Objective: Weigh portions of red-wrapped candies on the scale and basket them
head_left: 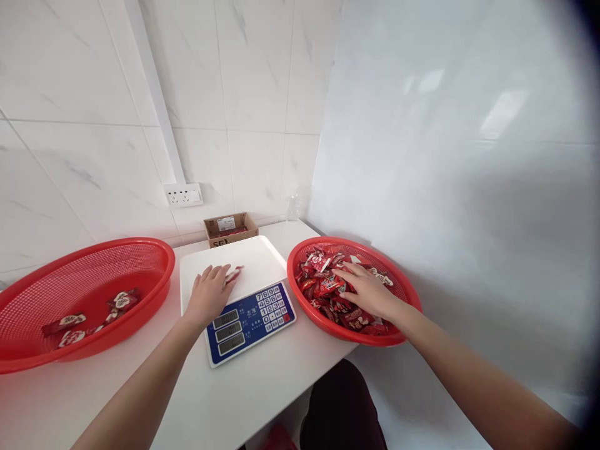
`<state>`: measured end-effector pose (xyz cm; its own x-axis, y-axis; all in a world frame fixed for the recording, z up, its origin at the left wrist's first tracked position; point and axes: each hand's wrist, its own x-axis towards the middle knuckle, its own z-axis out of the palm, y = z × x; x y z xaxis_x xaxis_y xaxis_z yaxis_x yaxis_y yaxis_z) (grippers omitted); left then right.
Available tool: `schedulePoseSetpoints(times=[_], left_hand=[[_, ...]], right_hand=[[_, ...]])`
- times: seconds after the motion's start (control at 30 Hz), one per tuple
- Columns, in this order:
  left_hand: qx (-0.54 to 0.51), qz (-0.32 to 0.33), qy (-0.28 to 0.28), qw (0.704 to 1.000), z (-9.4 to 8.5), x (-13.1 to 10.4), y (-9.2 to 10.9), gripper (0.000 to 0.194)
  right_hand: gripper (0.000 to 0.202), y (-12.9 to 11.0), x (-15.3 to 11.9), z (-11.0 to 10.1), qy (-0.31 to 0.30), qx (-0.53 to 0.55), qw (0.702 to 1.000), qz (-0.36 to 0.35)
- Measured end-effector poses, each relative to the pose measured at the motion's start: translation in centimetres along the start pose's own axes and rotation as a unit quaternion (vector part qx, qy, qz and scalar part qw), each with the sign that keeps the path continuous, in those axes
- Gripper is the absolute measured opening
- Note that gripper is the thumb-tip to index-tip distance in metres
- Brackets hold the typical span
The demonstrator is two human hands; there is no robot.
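Note:
My left hand (210, 294) is palm down over the white weighing plate (257, 256) of a digital scale. A small red-and-white wrapped packet (234, 274) sticks out between its thumb and index finger. Farther right, my right hand (363, 287) rests over a heap of red snack packets (330, 285) in a round red plastic basket (407, 331). Its fingers are spread apart and touch the top of the heap, gripping no packet that I can see. The scale's blue keypad panel (253, 322) faces me, its display digits too faint to read surely.
On the left, another red basket (154, 250) holds several packets (124, 301). Behind the scale stands an open cardboard box (230, 229) with red contents. A clear plastic container (294, 206) sits in the table's back corner. A wall socket (184, 195) is above; the table edge (290, 403) runs near my leg.

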<state>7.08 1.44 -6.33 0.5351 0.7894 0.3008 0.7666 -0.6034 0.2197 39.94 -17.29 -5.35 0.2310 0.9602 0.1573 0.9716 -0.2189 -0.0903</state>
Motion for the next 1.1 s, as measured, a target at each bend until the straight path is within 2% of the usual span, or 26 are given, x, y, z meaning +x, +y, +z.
schedulePoseSetpoints(times=[0.17, 0.27, 0.37, 0.5, 0.63, 0.7, 0.8, 0.87, 0.97, 1.03, 1.1], left_hand=[[0.019, 0.008, -0.034, 0.999, 0.1, -0.8, 0.2, 0.044], [0.041, 0.010, -0.029, 0.999, 0.1, -1.2, -0.2, 0.040], [0.050, -0.011, -0.029, 0.998, -0.2, -1.3, -0.6, 0.039], [0.046, -0.025, -0.014, 0.999, -0.9, -1.5, -0.4, 0.040], [0.007, -0.012, 0.024, 1.000, -1.0, -2.1, 0.4, 0.040], [-0.024, -0.003, 0.043, 0.999, -0.9, -2.5, 0.6, 0.039], [-0.084, 0.008, 0.081, 0.993, -1.3, -3.2, 0.3, 0.038], [-0.137, -0.001, 0.114, 0.984, -2.0, -3.9, -0.4, 0.036], [-0.250, -0.062, 0.145, 0.955, -3.8, -5.1, -1.5, 0.031], [-0.349, -0.095, 0.128, 0.923, -5.0, -6.0, -1.6, 0.026], [-0.428, -0.087, 0.076, 0.896, -5.8, -7.0, -0.8, 0.022]], right_hand=[[0.035, -1.7, 0.7, -0.7, 0.024, 0.004, 0.997, -0.072], [0.025, -2.4, 1.3, -1.9, 0.028, 0.009, 0.999, -0.026], [0.027, -3.7, 2.1, -3.5, 0.048, 0.044, 0.998, 0.024], [0.024, -7.0, 3.8, -4.7, 0.081, 0.136, 0.987, 0.003], [0.024, -11.4, 6.4, -3.7, 0.101, 0.208, 0.973, -0.010], [0.030, -13.2, 7.6, -2.7, 0.105, 0.258, 0.960, -0.031], [0.043, -14.6, 8.1, -1.5, 0.071, 0.328, 0.939, -0.078], [0.044, -14.2, 7.4, -1.2, 0.057, 0.317, 0.943, -0.089], [0.040, -11.7, 5.7, -1.1, 0.069, 0.237, 0.965, -0.089], [0.038, -9.2, 4.6, -0.8, 0.062, 0.188, 0.977, -0.080], [0.040, -6.5, 3.9, -0.1, 0.036, 0.140, 0.987, -0.067]])
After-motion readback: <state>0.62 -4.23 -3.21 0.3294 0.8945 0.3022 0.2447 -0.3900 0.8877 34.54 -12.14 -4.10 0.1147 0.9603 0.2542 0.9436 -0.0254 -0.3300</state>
